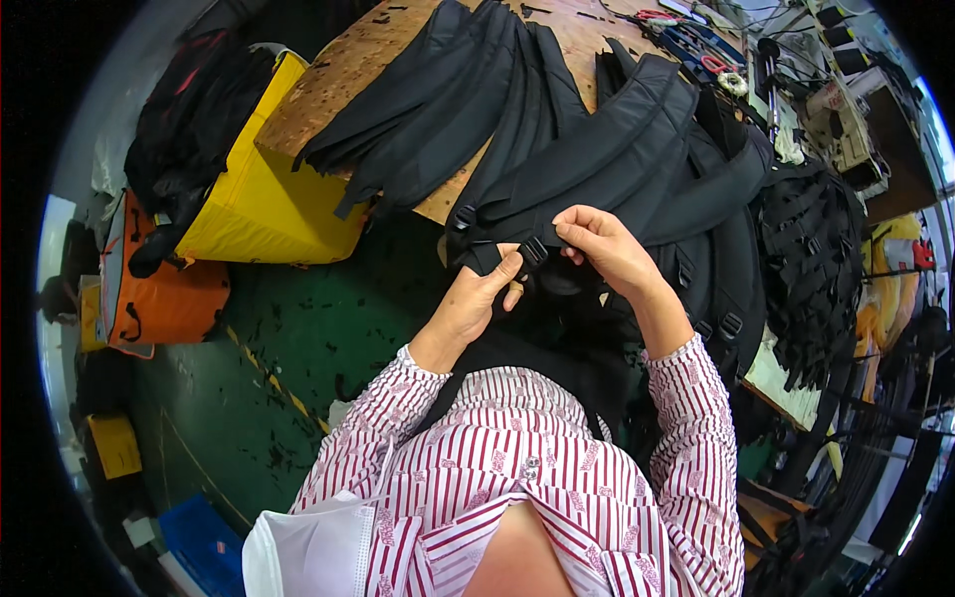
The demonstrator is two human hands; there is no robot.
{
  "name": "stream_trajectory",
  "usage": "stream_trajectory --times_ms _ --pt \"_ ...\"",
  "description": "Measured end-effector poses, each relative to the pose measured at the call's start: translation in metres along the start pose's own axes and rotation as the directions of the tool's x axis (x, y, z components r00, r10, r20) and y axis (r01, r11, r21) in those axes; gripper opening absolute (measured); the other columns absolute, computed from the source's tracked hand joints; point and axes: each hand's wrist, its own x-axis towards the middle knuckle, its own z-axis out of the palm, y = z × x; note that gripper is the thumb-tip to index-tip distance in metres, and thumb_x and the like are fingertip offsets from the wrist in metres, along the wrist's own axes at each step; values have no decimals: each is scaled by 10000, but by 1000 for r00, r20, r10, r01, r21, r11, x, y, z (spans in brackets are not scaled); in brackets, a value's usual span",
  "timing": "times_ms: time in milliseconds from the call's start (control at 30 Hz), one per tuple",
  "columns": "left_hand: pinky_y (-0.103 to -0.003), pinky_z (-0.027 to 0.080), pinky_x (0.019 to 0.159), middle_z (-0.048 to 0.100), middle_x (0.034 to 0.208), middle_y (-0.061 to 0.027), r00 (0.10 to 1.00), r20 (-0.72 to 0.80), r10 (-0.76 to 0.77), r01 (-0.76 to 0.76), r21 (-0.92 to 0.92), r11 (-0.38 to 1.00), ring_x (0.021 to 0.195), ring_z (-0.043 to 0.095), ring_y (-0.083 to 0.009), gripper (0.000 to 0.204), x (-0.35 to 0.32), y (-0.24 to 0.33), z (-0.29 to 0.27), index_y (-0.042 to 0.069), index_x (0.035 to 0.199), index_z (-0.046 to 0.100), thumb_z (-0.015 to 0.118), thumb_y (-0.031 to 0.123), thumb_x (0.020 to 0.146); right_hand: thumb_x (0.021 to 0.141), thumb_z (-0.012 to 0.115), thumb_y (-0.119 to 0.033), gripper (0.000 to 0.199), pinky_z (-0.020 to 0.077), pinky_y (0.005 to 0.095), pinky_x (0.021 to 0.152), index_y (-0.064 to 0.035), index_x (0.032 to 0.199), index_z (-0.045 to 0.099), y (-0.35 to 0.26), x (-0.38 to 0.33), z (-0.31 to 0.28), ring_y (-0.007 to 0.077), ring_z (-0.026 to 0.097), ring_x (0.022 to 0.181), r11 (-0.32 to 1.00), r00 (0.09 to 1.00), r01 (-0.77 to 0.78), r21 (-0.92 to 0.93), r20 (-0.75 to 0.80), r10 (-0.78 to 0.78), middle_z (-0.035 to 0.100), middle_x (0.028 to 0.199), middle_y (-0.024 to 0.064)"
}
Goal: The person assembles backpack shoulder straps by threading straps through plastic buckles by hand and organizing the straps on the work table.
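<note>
My left hand (476, 300) is closed round a black webbing strap, its thumb and fingers just below a black plastic buckle (534, 252). Close by on the right, my right hand (615, 253) pinches thumb against forefinger near a dark strap; what lies between those fingertips is too dark and small to make out. Padded black shoulder straps (597, 149) hang over the table edge just beyond both hands. More black padded straps (418, 129) lie fanned out farther left. Other black buckles (731, 323) dangle at the lower right of the pile.
Scissors and tools (711, 62) lie at the far right of the wooden table (398, 45). A yellow bin (269, 189) and an orange bin (164, 284) stand at left. Black webbing with buckles (811, 259) hangs at right. Dark scraps litter the green floor (284, 328).
</note>
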Motion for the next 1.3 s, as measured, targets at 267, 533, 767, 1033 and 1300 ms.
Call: stream_trajectory --times_ms 267,533,767,1033,1300 --pt "-215 357 508 539 764 -26 1000 -13 7 -6 33 999 545 452 -93 257 1 4 8 15 963 581 547 268 938 909 592 -221 164 402 199 647 -58 918 589 4 0 -3 48 475 683 1000 999 9 2 -31 -8 534 754 -37" --pt "-201 367 505 543 790 -24 1000 14 19 -19 10 1000 575 458 -83 291 5 2 11 -2 1019 604 559 272 934 918 584 -216 141 389 170 599 -75 921 585 4 0 -3 24 474 650 1000 1000 7 25 8 -7 544 748 -50" --pt "-201 363 494 536 782 -24 1000 3 -20 20 -14 1000 557 451 -83 260 5 1 10 13 954 593 560 270 934 921 567 -195 143 369 162 575 -56 910 600 -7 -1 -5 19 452 629 996 991 -21 -82 131 31 536 751 -62" --pt "-222 361 510 511 741 -11 995 22 -98 99 -59 993 509 421 -78 235 4 0 12 47 900 564 559 280 931 955 504 -240 205 336 160 558 -68 880 584 -10 -1 2 12 415 631 981 986 41 -191 166 -9 508 748 -65" --pt "-202 355 467 513 729 -25 999 -14 -29 31 105 994 519 458 -88 256 2 -13 20 30 879 545 550 278 940 969 444 -236 262 439 350 744 -6 914 558 -1 -11 31 292 578 795 819 941 244 -520 -76 -329 594 822 134"
